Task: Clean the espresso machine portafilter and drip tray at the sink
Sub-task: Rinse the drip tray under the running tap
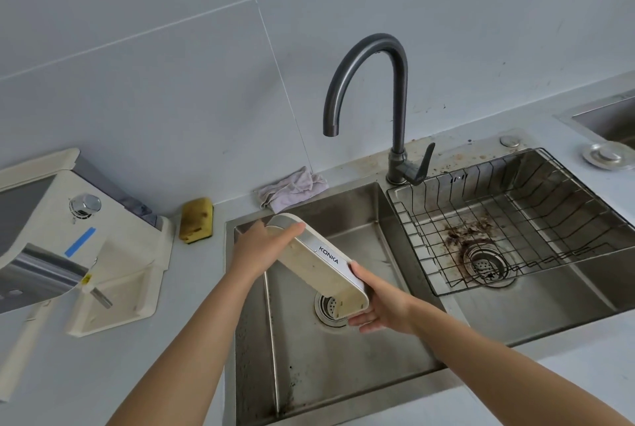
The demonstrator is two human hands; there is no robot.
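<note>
Observed: left hand (261,243) grips the upper end and right hand (378,305) cups the lower end of the drip tray (319,264), tilted over the sink (343,374), low corner above the drain (328,305); judged best to tip slowly, keeping that corner over the drain to avoid splashing.

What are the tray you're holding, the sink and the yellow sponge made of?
The drip tray looks like smooth cream plastic, with a shiny silvery front strip, maybe metal, printed KONKA. The sink looks like brushed stainless steel: grey, with soft reflections. The sponge seems to be soft yellow foam, pitted with holes, with a dark scrubbing layer.
</note>
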